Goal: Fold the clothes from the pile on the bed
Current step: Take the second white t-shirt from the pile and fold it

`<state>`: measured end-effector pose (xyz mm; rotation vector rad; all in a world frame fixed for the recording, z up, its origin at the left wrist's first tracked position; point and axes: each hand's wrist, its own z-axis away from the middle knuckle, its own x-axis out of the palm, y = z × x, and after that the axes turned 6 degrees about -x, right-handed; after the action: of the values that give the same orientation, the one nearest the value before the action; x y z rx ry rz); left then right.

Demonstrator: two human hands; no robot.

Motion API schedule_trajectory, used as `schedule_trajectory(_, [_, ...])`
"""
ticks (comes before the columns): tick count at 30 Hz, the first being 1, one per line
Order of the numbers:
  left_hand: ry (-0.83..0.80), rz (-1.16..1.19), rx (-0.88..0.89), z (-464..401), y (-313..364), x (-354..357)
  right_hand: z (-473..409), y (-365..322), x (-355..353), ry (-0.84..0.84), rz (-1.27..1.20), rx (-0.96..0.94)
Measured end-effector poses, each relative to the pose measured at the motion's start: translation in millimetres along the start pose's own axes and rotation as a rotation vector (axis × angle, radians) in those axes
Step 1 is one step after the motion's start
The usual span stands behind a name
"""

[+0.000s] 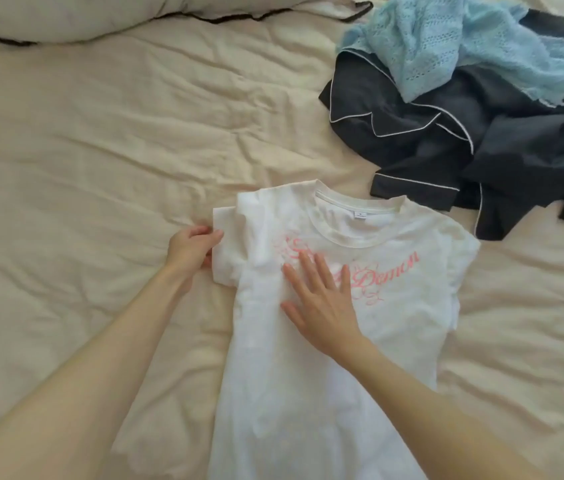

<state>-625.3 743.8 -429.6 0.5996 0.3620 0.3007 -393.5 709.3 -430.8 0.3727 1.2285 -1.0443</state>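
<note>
So we've got the white tee (308, 358) laid face up on the bed (83, 150), neck toward the far side, hem running off the bottom of the view. The pile (481, 109) sits well apart at the upper right: a dark piped garment (412, 133) with a pale blue knit (446, 43) on top.

Our left hand (192, 249) has its grip closed on the edge of the sleeve (230, 244), fingers curled round the fabric. Our right hand (322, 299) lies flat and spread on the chest, just over the pink lettering (388, 271), holding nothing, only pressing down.

Handling-wise, this looks like thin, light cotton jersey: totally limp, no stiffness, not fragile. It probably creeps and bunches on the rumpled sheet (there's already a ridge of wrinkles running down from the shoulder). So we'd say a flat palm as an anchor makes sense while the other hand moves cloth.

Best places to hold, in our view: the sleeve hem and the shoulder seam, since those doubled edges give a bit of body. Pinching mid-panel would likely just drag up a tent.
</note>
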Motion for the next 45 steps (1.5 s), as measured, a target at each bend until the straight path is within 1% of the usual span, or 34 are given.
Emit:
schedule_trajectory(2, [-0.024,0.068,0.082,-5,8,4,-4,0,10,-0.039,0.011,0.009])
schedule_trajectory(3, [-0.033,0.059,0.106,-7,13,6,-5,0,12,-0.039,0.005,0.014])
schedule_trajectory(5, [-0.051,0.022,0.107,-13,24,10,-7,0,11,-0.034,-0.031,0.027])
schedule_trajectory(7, [-0.063,0.042,0.065,-14,32,5,-8,-1,8,-0.037,-0.046,0.034])
schedule_trajectory(8, [-0.047,0.044,0.071,-15,35,-2,-8,-1,6,-0.04,-0.044,0.037])
schedule_trajectory(9, [-0.027,0.05,0.098,-16,38,-10,-9,-2,6,-0.047,-0.042,0.043])
schedule_trajectory(12, [0.047,0.073,0.268,-15,42,-36,-14,-8,3,-0.048,-0.068,0.107])
schedule_trajectory(13, [0.044,0.094,0.273,-12,39,-40,-16,-13,2,-0.035,-0.084,0.13])
schedule_trajectory(14, [0.009,0.118,0.213,-10,34,-43,-18,-19,0,-0.017,-0.1,0.143])
schedule_trajectory(15, [-0.046,0.149,0.111,-6,27,-42,-20,-26,-2,0.012,-0.116,0.14])
schedule_trajectory(17, [-0.16,0.127,-0.054,-1,12,-39,-21,-45,-6,0.101,-0.119,0.073])
schedule_trajectory(19, [-0.23,0.056,-0.07,1,1,-38,-23,-65,-5,0.163,-0.094,-0.028])
schedule_trajectory(21, [-0.324,0.079,-0.065,4,-3,-35,-26,-81,1,0.152,-0.112,-0.089])
schedule_trajectory(23, [-0.385,0.053,-0.056,7,-5,-33,-27,-86,8,0.105,-0.168,-0.089])
schedule_trajectory(25, [-0.411,0.011,-0.028,9,-10,-31,-25,-83,13,0.077,-0.228,-0.068])
schedule_trajectory(27, [-0.369,0.013,0.028,14,-16,-29,-19,-81,14,0.101,-0.279,-0.056])
schedule_trajectory(30, [-0.154,-0.044,0.228,15,-26,-29,-8,-80,14,0.117,-0.241,-0.022])
schedule_trajectory(32, [-0.041,-0.134,0.278,15,-32,-29,-2,-79,16,0.091,-0.219,-0.001])
schedule_trajectory(34, [0.028,-0.246,0.206,14,-39,-28,4,-76,17,0.019,-0.266,0.015])
schedule_trajectory(36, [0.096,-0.281,0.074,19,-42,-26,13,-71,14,0.025,-0.287,0.04])
schedule_trajectory(37, [0.162,-0.309,0.064,24,-42,-25,19,-67,9,0.058,-0.292,0.068])
schedule_trajectory(38, [0.25,-0.368,0.113,30,-42,-23,24,-61,4,0.121,-0.288,0.111])
schedule_trajectory(40, [0.426,-0.502,0.316,51,-42,-15,37,-42,-6,0.33,-0.265,0.231])
schedule_trajectory(41, [0.479,-0.565,0.424,63,-43,-7,45,-30,-11,0.431,-0.265,0.296])
schedule_trajectory(42, [0.479,-0.62,0.516,76,-46,2,55,-16,-16,0.508,-0.264,0.36])
schedule_trajectory(43, [0.43,-0.666,0.6,89,-50,13,65,0,-20,0.566,-0.264,0.422])
schedule_trajectory(45, [0.246,-0.737,0.726,110,-62,37,84,32,-27,0.637,-0.316,0.587])
